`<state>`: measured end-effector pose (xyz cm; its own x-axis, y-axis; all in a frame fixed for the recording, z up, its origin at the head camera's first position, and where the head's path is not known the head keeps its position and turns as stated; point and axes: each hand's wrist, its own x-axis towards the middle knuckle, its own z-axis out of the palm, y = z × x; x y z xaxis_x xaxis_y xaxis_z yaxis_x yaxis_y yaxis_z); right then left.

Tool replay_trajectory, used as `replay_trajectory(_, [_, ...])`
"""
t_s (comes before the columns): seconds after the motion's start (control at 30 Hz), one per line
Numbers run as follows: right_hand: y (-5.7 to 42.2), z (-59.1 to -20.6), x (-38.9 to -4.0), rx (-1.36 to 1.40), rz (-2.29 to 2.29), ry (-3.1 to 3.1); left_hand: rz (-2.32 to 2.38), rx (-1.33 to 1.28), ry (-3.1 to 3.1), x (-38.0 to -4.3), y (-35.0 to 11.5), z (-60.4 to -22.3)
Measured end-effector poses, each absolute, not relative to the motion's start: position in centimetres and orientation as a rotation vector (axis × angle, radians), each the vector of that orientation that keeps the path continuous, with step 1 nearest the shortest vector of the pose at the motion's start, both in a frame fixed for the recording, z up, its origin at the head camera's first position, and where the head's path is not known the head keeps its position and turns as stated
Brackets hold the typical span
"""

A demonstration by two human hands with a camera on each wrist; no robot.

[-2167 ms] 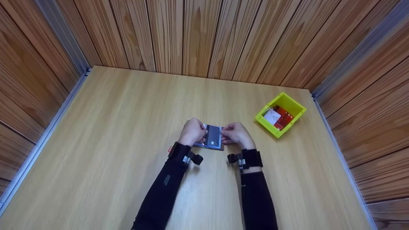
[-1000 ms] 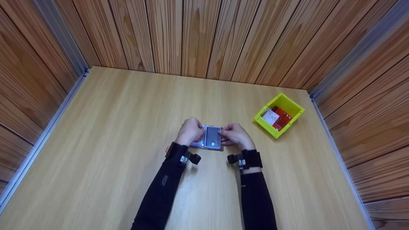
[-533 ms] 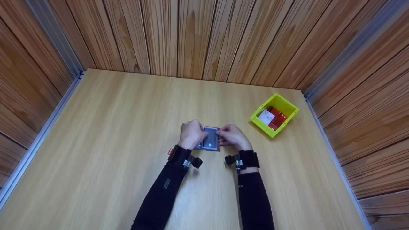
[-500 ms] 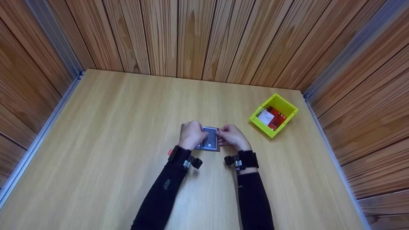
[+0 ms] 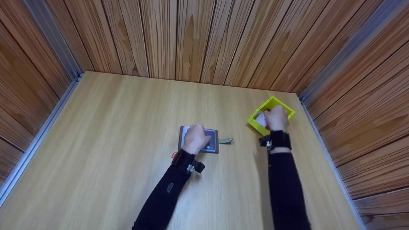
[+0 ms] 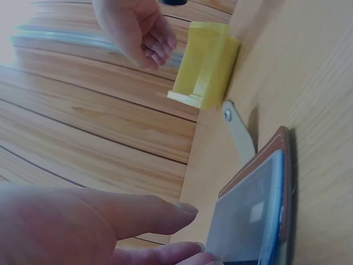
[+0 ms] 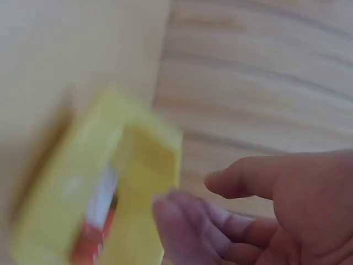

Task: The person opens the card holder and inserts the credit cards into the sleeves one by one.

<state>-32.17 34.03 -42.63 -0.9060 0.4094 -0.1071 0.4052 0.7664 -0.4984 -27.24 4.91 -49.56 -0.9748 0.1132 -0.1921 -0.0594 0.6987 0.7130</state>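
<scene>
A brown leather card holder (image 5: 212,133) lies spread on the table, with clear plastic sleeves and a greyish card in the right-hand one. A pale snap strap (image 5: 225,141) sticks out from its right side. My left hand (image 5: 196,138) is over the middle of it; in the left wrist view the thumb is straight and the fingertips touch or nearly touch the sleeve (image 6: 245,207). My right hand (image 5: 277,118) is over the yellow bin (image 5: 256,125), thumb and fingers apart, holding nothing visible. Inside the bin are a white card (image 5: 261,119) and red items (image 7: 88,243), partly hidden.
Wood-panelled walls (image 5: 191,38) enclose the table (image 5: 111,143) at the back and both sides. Metal rails run along its left and right edges. The bin stands near the back right corner.
My right hand has let go of the card holder's right edge and moved right, over the bin. The snap strap now shows. The left hand has stayed on the card holder.
</scene>
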Motion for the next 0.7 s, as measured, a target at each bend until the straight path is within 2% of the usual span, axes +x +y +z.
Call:
replay_trajectory(0.13, [35.4, -43.3, -34.0, -0.708, 0.652, -3.022, 1.106, 0.034, 2.741, -27.2, 5.3, -51.1])
replay_trajectory(0.3, [35.6, -45.4, -35.9, -0.74, 0.43, -3.122, 1.057, 0.014, 2.75, -27.0, 6.0, -50.8])
replay_trajectory(0.57, [34.7, -46.2, -36.6, -0.832, 0.354, -3.276, 0.824, -0.001, 2.918, -26.4, 8.0, -50.7])
replay_trajectory(0.7, [35.3, -47.3, -37.3, -0.825, 0.293, -3.296, 0.791, 0.002, 2.936, -27.4, 8.6, -53.1])
